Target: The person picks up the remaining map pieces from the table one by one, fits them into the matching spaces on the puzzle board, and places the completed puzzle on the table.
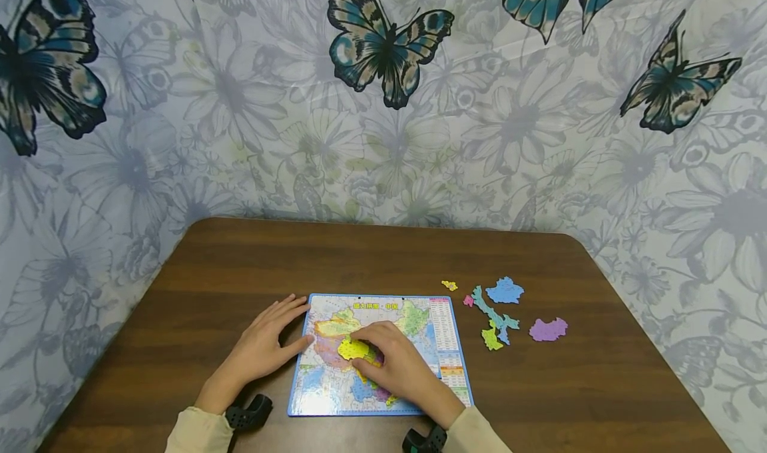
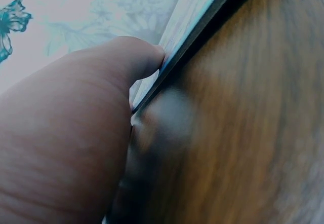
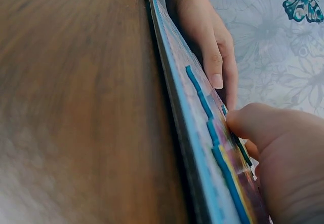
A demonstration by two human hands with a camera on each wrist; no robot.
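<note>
A map puzzle board [image 1: 311, 400] with a blue border lies on the table, and several raised map pieces are set on it. My right hand [image 1: 398, 363] is over its middle, pinching a yellow map piece [image 1: 352, 348] between thumb and fingertips. In the right wrist view, the thumb [image 3: 248, 122] is right at the edge of a thin piece, low over the board. My left hand [image 1: 260, 346] lies with spread fingers at the board's left edge. Its thumb [image 2: 142, 57] touches the board's rim in the left wrist view.
Loose pieces lie on the table [image 1: 599, 393] right of the board: a blue piece [image 1: 505, 290], a purple piece [image 1: 548, 330], a teal piece [image 1: 493, 313], a yellow-green piece [image 1: 491, 338], a pink piece [image 1: 468, 300] and a small yellow piece [image 1: 449, 285]. A butterfly-patterned cloth [image 1: 240, 140] hangs behind.
</note>
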